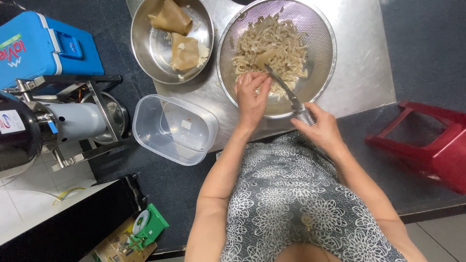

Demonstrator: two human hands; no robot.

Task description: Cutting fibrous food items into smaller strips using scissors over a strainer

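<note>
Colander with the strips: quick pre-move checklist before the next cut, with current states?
1. Left hand steadying the food: ok, fingers rest on the pale strips inside the colander.
2. Right hand gripping the scissors: ok, fist closed on the handles.
3. Blades clear of left fingers: not ok, the tips lie right beside the fingertips.
4. Colander seated on the steel sheet: ok, sits flat.
5. Steel bowl with brown pieces out of the way: ok, apart to the left.
6. Blades open or closed: cannot tell.
</note>
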